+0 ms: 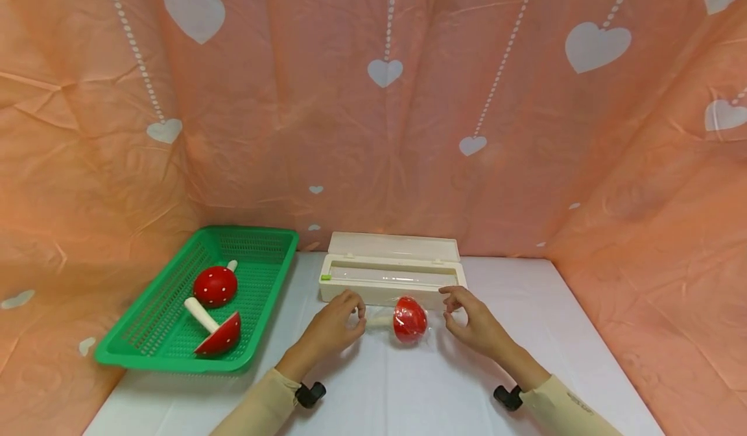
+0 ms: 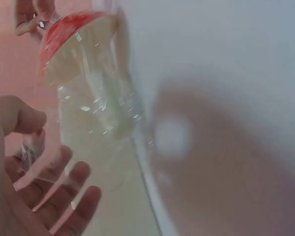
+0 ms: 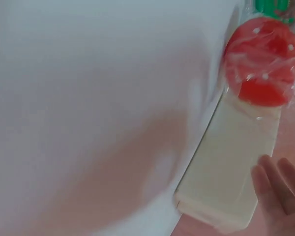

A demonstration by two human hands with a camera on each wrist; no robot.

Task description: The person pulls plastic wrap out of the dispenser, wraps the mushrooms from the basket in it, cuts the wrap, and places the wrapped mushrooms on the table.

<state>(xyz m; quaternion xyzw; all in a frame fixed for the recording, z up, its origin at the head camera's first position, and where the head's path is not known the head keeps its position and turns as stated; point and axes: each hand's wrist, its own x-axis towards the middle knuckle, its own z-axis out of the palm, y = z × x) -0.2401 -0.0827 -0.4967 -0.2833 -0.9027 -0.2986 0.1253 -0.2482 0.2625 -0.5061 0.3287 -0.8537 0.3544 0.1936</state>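
A red toy mushroom (image 1: pixel 410 321) with white dots and a pale stem lies sideways between the two hands, wrapped in crinkled clear plastic film (image 2: pixel 96 105). My left hand (image 1: pixel 334 324) is by the stem end, its thumb and index finger pinching the film's edge; the other fingers are spread in the left wrist view. On the cap's side, my right hand (image 1: pixel 475 327) has thumb and index finger apart, with loosely bent fingers (image 3: pixel 273 189) beside the box in the right wrist view. Behind the mushroom stands a long cream film dispenser box (image 1: pixel 388 291), its lid (image 1: pixel 393 246) raised.
A green perforated basket (image 1: pixel 268 319) at the left holds two more red toy mushrooms, one cap up (image 1: pixel 214 286) and one tipped over (image 1: pixel 220 337). A small green slider (image 1: pixel 326 277) sits on the box's left end. Orange cloth (image 1: pixel 373 163) with hearts surrounds the white table (image 1: pixel 560 332).
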